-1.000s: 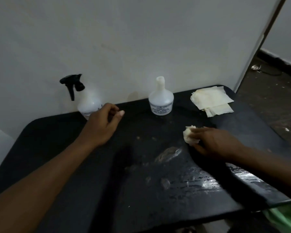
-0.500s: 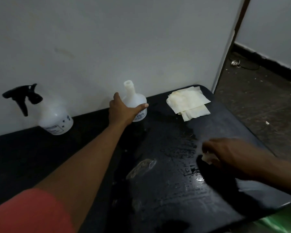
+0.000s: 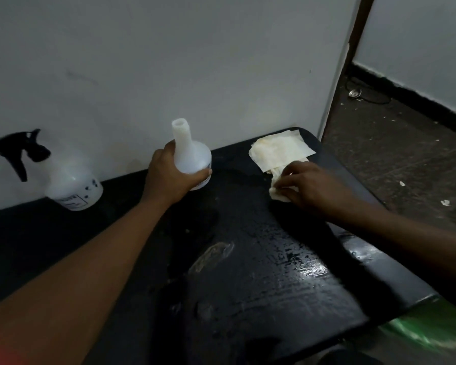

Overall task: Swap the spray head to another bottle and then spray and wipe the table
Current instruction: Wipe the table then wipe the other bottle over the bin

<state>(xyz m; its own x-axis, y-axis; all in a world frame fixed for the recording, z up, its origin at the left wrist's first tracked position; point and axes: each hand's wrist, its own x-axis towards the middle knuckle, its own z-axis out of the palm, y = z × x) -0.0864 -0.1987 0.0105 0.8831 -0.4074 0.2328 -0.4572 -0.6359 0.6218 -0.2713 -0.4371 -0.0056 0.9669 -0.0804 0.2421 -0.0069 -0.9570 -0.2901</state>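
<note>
My left hand (image 3: pixel 170 175) grips the white bottle with the open neck (image 3: pixel 191 154) near the back of the black table (image 3: pixel 248 272); no spray head is on it. My right hand (image 3: pixel 313 188) presses a crumpled white cloth (image 3: pixel 279 189) on the table at the back right. A second white bottle (image 3: pixel 73 188) stands at the far left against the wall, with the black spray head (image 3: pixel 16 151) mounted on it. The table surface is wet and streaked in the middle and right.
A stack of folded pale cloths (image 3: pixel 282 150) lies at the table's back right corner, right beside my right hand. A white wall runs behind the table. To the right is a dark floor with debris, and something green (image 3: pixel 432 330) sits below the table's right edge.
My right hand has carried the cloth from the table's front right to the back, next to the cloth stack. My left hand, which reached the open-neck bottle half a second ago, now wraps it more fully.
</note>
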